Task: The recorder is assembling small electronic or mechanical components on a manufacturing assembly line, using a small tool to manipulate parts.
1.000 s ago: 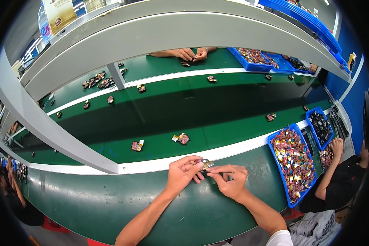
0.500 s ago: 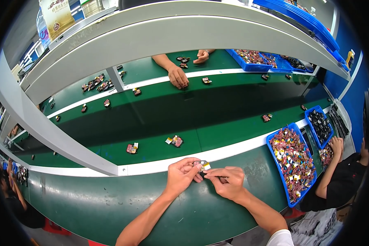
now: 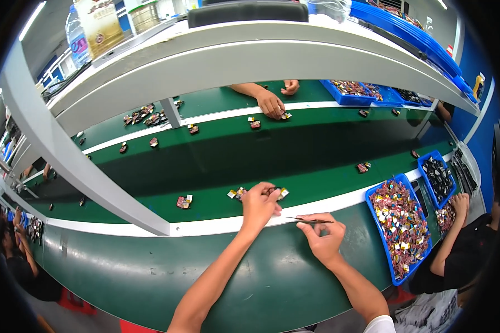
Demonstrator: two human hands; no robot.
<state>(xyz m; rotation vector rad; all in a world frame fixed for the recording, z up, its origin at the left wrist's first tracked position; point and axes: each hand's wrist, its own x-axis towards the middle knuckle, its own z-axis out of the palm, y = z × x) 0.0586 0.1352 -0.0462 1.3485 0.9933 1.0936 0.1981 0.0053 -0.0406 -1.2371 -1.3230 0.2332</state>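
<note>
My left hand (image 3: 259, 204) reaches over the white rail (image 3: 216, 225) onto the green conveyor belt (image 3: 316, 161). Its fingertips pinch a small dark and yellow part (image 3: 281, 193) that rests on the belt. Another small part (image 3: 236, 193) lies just to its left. My right hand (image 3: 323, 237) stays on the near green bench, holding thin dark tweezers (image 3: 310, 220) that point left along the rail.
A blue tray (image 3: 401, 228) of several small coloured parts stands at my right, with a second blue tray (image 3: 439, 177) beyond it. More parts (image 3: 184, 201) dot the belt. A co-worker's hand (image 3: 271, 103) works across the belt. Another person's hand (image 3: 460, 203) works at the right.
My left hand has left the right hand and moved forward over the rail onto the belt with the small part. The right hand keeps the tweezers. The co-worker's hand across reached toward the belt.
</note>
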